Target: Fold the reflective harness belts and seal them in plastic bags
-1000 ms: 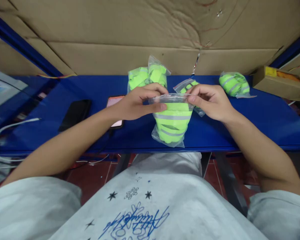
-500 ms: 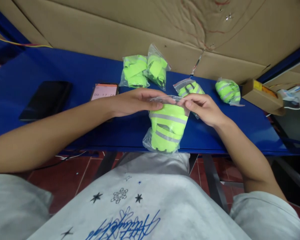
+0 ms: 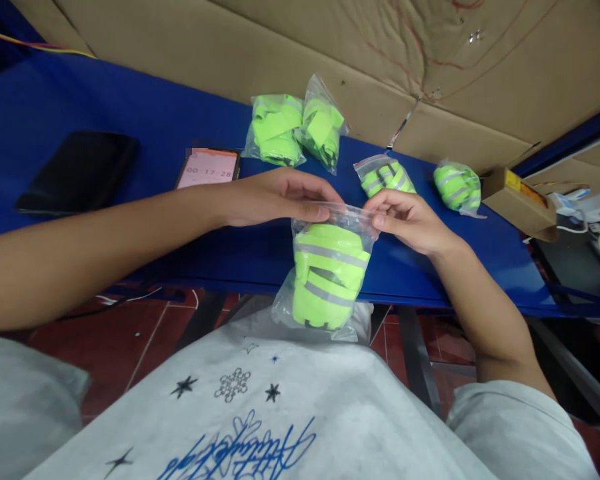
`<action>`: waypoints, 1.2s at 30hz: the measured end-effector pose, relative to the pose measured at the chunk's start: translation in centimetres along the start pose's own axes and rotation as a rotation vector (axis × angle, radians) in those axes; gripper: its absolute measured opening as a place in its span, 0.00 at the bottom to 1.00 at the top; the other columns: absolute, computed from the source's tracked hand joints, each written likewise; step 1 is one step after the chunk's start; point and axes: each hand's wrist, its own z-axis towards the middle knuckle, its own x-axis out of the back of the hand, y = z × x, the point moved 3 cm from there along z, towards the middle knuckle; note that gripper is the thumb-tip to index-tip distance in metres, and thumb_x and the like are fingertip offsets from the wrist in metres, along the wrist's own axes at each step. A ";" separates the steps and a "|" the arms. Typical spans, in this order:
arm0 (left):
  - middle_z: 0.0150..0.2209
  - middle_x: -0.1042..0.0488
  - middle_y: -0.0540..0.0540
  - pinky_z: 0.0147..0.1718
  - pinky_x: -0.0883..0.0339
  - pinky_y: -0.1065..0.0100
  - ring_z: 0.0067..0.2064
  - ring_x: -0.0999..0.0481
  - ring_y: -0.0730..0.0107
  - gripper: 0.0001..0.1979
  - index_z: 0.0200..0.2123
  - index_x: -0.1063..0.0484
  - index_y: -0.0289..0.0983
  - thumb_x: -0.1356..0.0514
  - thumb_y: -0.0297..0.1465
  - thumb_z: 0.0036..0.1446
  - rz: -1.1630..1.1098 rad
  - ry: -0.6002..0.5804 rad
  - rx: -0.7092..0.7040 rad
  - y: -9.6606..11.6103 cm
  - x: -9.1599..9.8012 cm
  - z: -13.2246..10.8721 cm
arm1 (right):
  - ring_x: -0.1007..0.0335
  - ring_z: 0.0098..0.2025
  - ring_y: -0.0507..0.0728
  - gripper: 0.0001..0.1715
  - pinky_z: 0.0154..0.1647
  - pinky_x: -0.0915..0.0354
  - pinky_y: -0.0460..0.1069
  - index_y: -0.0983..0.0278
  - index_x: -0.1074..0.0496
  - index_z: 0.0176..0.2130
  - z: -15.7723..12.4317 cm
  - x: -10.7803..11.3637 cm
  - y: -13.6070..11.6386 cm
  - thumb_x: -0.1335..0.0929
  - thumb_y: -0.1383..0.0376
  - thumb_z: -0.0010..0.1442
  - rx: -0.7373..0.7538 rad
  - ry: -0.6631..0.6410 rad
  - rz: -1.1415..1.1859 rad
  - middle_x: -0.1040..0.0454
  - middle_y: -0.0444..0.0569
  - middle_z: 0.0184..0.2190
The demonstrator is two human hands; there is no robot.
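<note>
A clear plastic bag (image 3: 330, 277) with a folded neon yellow-green strap with grey stripes inside hangs upright over the table's front edge. My left hand (image 3: 290, 197) pinches the top left of the bag between thumb and fingers. At the top right corner, my right hand (image 3: 403, 219) grips the bag's rim with thumb and fingertips. Just behind my right hand lies another bagged strap (image 3: 387, 177), partly covered by the fingers.
Two bagged straps (image 3: 276, 130) (image 3: 322, 130) lie at the back of the blue table (image 3: 180, 100). Further right are another bagged strap (image 3: 457, 185) and a cardboard box (image 3: 520, 203). A phone (image 3: 207, 167) showing a timer and a black flat object (image 3: 80, 172) lie left.
The held bag sits slightly lower in view, and its top edge is stretched flatter between my hands. My left fingers have shifted along the rim. The whole view has moved a little.
</note>
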 end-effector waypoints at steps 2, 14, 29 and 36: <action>0.43 0.17 0.44 0.51 0.28 0.65 0.45 0.19 0.65 0.16 0.44 0.17 0.36 0.27 0.38 0.56 -0.067 0.026 0.044 -0.1 0.2 0.0 | 0.26 0.31 0.49 0.22 0.30 0.28 0.43 0.63 0.22 0.47 0.0 0.5 0.2 0.18 0.60 0.56 -0.014 0.016 0.065 0.21 0.44 0.34; 0.34 0.20 0.47 0.31 0.32 0.74 0.33 0.25 0.71 0.20 0.44 0.17 0.38 0.25 0.44 0.53 -0.234 -0.081 0.303 -1.6 1.1 0.0 | 0.36 0.22 0.47 0.21 0.21 0.39 0.42 0.65 0.27 0.30 -0.2 1.0 0.8 0.20 0.54 0.59 -0.106 0.084 -0.001 0.30 0.41 0.22; 0.28 0.24 0.50 0.34 0.39 0.66 0.32 0.31 0.71 0.16 0.42 0.15 0.44 0.28 0.46 0.55 0.101 -0.041 0.184 -1.7 2.0 0.2 | 0.44 0.22 0.47 0.19 0.20 0.42 0.43 0.64 0.29 0.29 1.4 0.1 4.0 0.20 0.58 0.53 -0.136 0.107 0.212 0.36 0.39 0.21; 0.32 0.22 0.47 0.43 0.33 0.66 0.37 0.26 0.67 0.17 0.47 0.16 0.40 0.30 0.43 0.57 0.097 -0.009 0.167 -1.4 1.6 -0.1 | 0.43 0.20 0.47 0.18 0.20 0.45 0.42 0.63 0.30 0.30 1.4 0.1 4.4 0.23 0.57 0.58 -0.062 0.134 0.045 0.36 0.38 0.20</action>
